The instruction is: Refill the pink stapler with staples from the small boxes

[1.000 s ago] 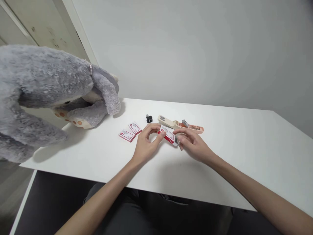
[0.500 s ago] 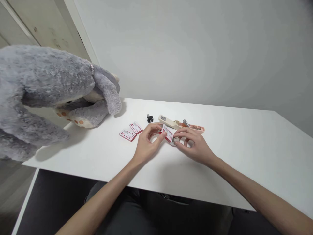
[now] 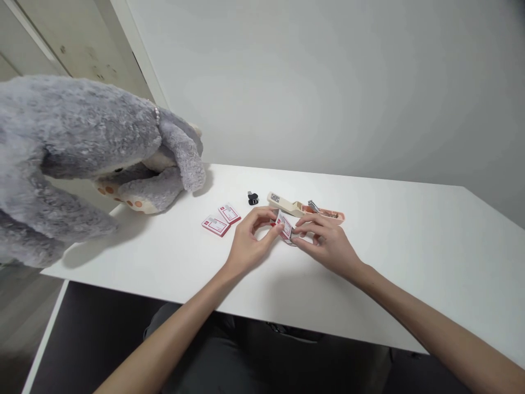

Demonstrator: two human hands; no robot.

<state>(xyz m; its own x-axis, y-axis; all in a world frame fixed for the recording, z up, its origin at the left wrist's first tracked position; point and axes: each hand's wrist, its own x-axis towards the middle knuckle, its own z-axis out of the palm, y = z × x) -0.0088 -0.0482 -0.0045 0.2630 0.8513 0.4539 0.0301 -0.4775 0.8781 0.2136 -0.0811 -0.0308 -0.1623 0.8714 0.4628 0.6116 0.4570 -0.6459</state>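
Observation:
Between the thumb and fingers of my left hand (image 3: 251, 239) is a small red-and-white staple box (image 3: 285, 224), held tilted above the table. My right hand (image 3: 326, 241) has its fingertips closed at the box's right end, where something grey, perhaps staples, shows; the fingers partly hide it. Just behind my hands lies an opened stapler (image 3: 293, 207), with a cream top arm and an orange base. Left of my left hand, two more staple boxes (image 3: 216, 225) lie flat, side by side. A small black staple remover (image 3: 253, 198) sits behind them.
A large grey plush toy (image 3: 94, 148) leans over the left end of the white table (image 3: 172, 262). A pale wall (image 3: 328, 98) stands along the table's back edge. My legs are under the front edge.
The held staple box has turned slightly, so its label shows narrower. Both hands stay close together around it. The whole view has shifted slightly.

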